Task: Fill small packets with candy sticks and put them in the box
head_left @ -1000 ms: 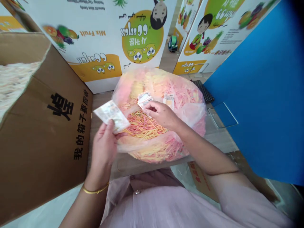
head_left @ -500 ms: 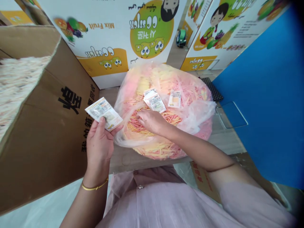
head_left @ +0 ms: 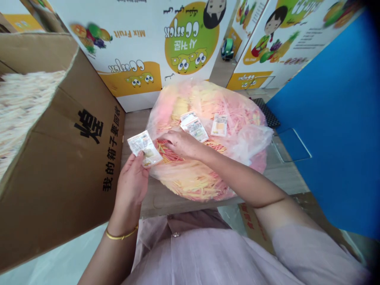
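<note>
My left hand (head_left: 133,176) pinches a small printed packet (head_left: 145,149) between thumb and fingers, at the left side of a large clear plastic bag (head_left: 184,180). The bag bulges with thin pink and yellow sticks (head_left: 218,147) and is open at the top. Over that opening is my right hand (head_left: 182,143), its fingers curled together just right of the packet. Whatever those fingertips hold is too small to make out. On the bag, behind my right hand, lie a few overlapping packets (head_left: 194,128), with a single packet (head_left: 219,125) to their right.
A tall brown carton (head_left: 63,146) filled with pale pieces stands at the left. White printed cartons (head_left: 130,47) line the back, with a green tape roll (head_left: 227,49) between them. A blue panel (head_left: 332,118) borders the right. The bag rests on a wooden tabletop (head_left: 166,204).
My left hand has moved right with the packet, bringing it against the bag's opening. My right hand has shifted slightly left and up, close to the packet.
</note>
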`<action>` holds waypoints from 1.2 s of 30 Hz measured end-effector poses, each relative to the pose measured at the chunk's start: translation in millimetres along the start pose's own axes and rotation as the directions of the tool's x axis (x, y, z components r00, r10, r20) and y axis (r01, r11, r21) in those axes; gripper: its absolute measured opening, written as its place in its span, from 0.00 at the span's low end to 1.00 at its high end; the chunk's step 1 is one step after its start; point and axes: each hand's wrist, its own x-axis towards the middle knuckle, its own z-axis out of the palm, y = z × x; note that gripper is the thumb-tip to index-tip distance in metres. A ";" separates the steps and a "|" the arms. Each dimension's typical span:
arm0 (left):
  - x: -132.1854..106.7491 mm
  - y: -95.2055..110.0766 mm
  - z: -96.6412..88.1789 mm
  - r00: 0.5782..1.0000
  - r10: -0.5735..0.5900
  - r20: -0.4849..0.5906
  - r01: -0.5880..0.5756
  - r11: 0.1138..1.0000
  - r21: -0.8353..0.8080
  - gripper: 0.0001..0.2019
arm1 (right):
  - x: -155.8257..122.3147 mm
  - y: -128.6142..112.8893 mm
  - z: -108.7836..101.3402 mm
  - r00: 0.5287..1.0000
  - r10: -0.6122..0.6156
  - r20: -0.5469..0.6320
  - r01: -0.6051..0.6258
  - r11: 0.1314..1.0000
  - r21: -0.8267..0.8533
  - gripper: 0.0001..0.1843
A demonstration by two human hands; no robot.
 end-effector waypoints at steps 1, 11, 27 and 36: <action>0.5 -0.3 -1.5 1.000 -0.001 -0.015 0.001 1.000 -0.003 0.13 | -2.7 0.9 -1.1 1.000 0.022 0.009 -0.022 1.000 -0.012 0.14; -3.8 5.4 -3.9 0.996 0.038 -0.077 -0.037 0.999 0.017 0.12 | -38.7 -19.7 33.3 0.991 0.112 0.074 -0.096 0.976 -0.196 0.18; -8.9 12.1 1.1 0.994 0.101 -0.050 -0.101 0.995 0.006 0.10 | -32.2 0.3 28.8 0.999 0.036 0.001 -0.035 0.990 -0.137 0.17; -13.6 9.5 10.0 0.998 0.026 0.055 -0.029 0.998 0.051 0.16 | -43.4 16.9 14.5 0.966 0.240 -0.095 -0.191 0.913 0.361 0.18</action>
